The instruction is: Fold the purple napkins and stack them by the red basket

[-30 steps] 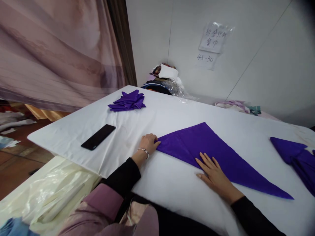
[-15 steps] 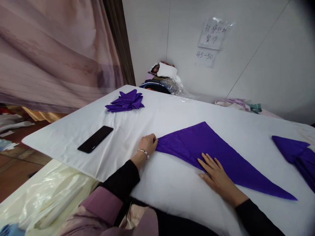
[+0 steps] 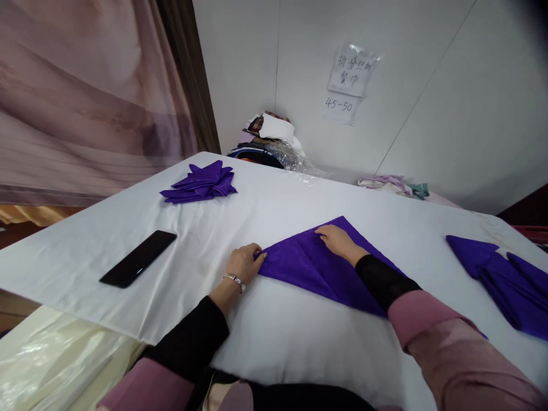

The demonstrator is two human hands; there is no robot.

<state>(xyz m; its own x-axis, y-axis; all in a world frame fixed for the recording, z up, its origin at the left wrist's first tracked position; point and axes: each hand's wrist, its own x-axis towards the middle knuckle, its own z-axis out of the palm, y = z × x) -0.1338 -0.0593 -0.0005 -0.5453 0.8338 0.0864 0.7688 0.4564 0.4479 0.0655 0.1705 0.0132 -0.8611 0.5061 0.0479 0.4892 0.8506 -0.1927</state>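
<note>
A purple cloth napkin (image 3: pixel 308 265), folded into a long triangle, lies flat on the white table (image 3: pixel 274 205). My left hand (image 3: pixel 244 262) pinches its left tip, fingers closed on the cloth. My right hand (image 3: pixel 338 240) rests on the napkin near its upper point, fingers curled on the fabric; my right forearm crosses over the napkin's right part and hides it.
A stack of folded purple napkins (image 3: pixel 199 182) sits at the far left of the table. A black phone (image 3: pixel 137 266) lies near the left edge. More purple cloth (image 3: pixel 500 279) is at the right. Piled fabrics (image 3: pixel 269 137) lie against the wall behind.
My right hand has left the napkin's lower edge and moved up across it to the top point. My left hand stays on the left tip. The view has shifted slightly.
</note>
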